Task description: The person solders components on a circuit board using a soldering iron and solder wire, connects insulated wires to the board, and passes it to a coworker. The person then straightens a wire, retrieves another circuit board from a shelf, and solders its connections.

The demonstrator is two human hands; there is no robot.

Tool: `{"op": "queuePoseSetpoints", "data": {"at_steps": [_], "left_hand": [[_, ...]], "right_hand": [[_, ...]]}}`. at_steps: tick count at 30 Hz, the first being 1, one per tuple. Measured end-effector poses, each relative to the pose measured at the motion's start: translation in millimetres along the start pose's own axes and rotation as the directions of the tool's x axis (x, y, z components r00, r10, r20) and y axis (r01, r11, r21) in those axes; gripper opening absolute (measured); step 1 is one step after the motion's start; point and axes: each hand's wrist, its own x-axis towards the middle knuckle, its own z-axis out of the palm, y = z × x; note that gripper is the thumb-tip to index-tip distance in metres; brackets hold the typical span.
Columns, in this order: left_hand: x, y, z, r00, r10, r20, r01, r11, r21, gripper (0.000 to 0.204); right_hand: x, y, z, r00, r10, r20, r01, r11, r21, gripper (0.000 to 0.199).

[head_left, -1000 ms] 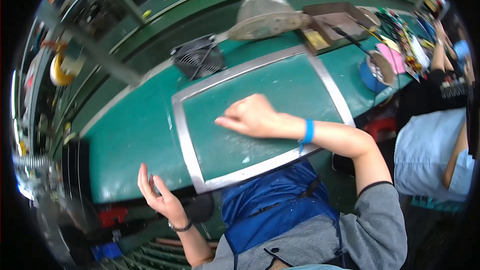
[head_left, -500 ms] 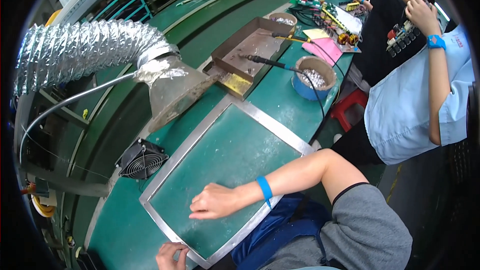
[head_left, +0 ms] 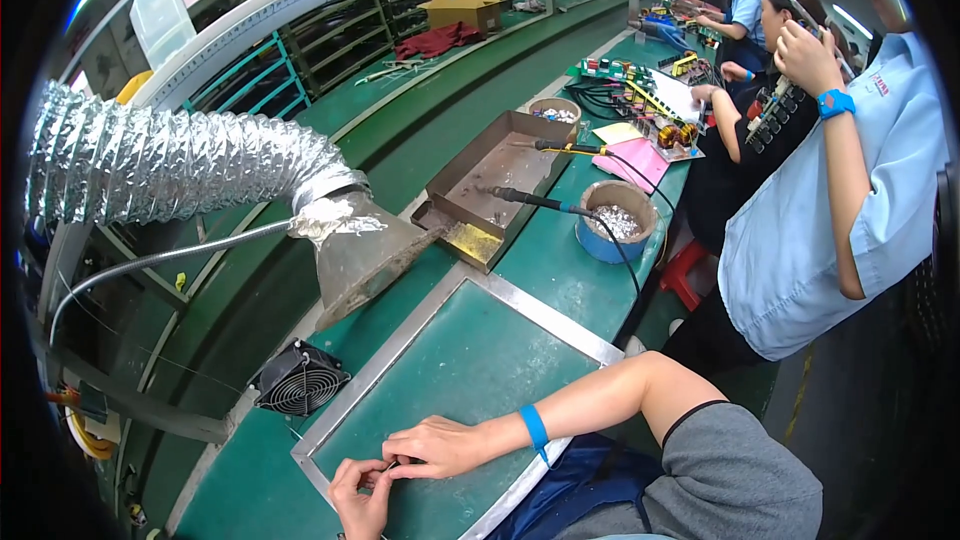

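Observation:
My left hand (head_left: 360,495) and my right hand (head_left: 440,448) meet fingertip to fingertip above the near left part of a green work surface (head_left: 480,360). Both are closed in a pinch. A small dark bit shows between the fingers, too small and too covered to name. Around that surface runs a flat silver metal frame (head_left: 555,324), lying on the green bench. A blue wrist strap (head_left: 534,427) is on my right wrist, which rests over the framed area.
Beyond the frame stand a brown metal tray (head_left: 500,155) with soldering irons (head_left: 525,200) across it and a blue tub (head_left: 612,240). A fume hood (head_left: 360,265) hangs at left above a black fan (head_left: 300,378). A co-worker in a blue shirt (head_left: 790,260) stands close on the right.
My left hand has come up from the frame's near corner to meet my right hand, whose fingers have shifted slightly down. The view has tilted up, showing more of the far bench.

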Motion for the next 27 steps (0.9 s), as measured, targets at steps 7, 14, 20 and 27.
{"op": "queuePoseSetpoints", "data": {"at_steps": [7, 14, 20, 27], "left_hand": [[-3.8, -5.4, 20.5, 0.985, 0.018, -0.17, -0.028, 0.998, -0.058, 0.018], [-1.8, 5.9, 8.3, 0.999, -0.03, -0.019, 0.03, 0.999, 0.021, 0.022], [-0.2, 4.6, 4.7, 0.997, 0.016, -0.077, -0.007, 0.994, 0.112, 0.02], [3.0, -2.7, 9.2, 0.977, 0.128, -0.173, -0.09, 0.974, 0.209, 0.006]], "right_hand": [[4.7, 4.3, 0.3, 0.994, 0.081, 0.076, -0.086, 0.994, 0.061, 0.017], [2.8, 10.0, 1.9, 0.988, 0.092, 0.123, -0.101, 0.992, 0.071, 0.007], [4.3, 10.8, -2.6, 0.999, 0.037, 0.024, -0.035, 0.994, -0.107, 0.008], [5.6, 12.2, -9.1, 0.997, 0.058, -0.053, -0.071, 0.954, -0.292, 0.01]]}}
